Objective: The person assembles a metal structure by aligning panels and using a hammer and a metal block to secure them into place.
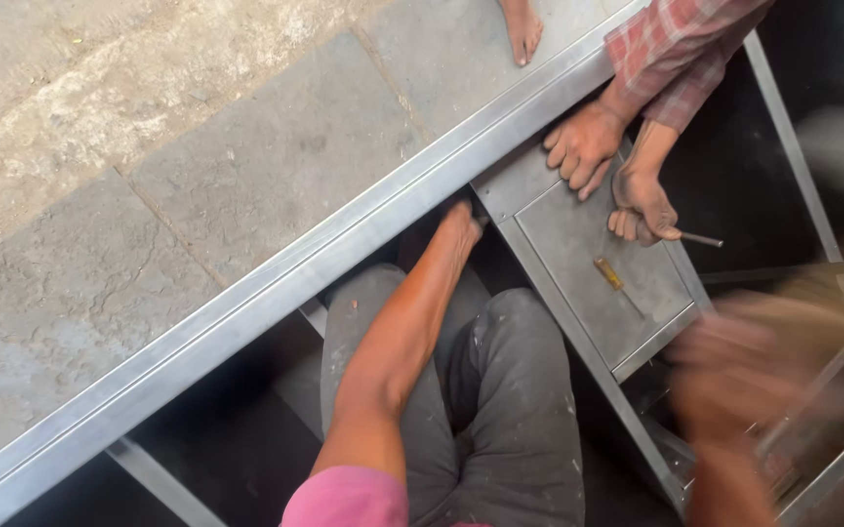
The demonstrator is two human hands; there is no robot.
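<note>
The left hand [459,226] reaches under the edge of a long steel frame [276,278]; whether it grips cannot be told. The right hand [734,366] is too blurred to judge. Beyond them, a co-worker's hands [612,171] rest on a metal box [602,259] bearing a screwdriver [614,280]; stone floor [178,166] lies beyond the frame.

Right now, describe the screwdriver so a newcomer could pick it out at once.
Start at the long steel frame rail running diagonally across the stone floor. Just right of its middle sits a flat grey metal panel, under another person's two hands. The screwdriver lies loose on that panel: the only thing with a yellow handle, unlike the plain metal rod held nearby.
</note>
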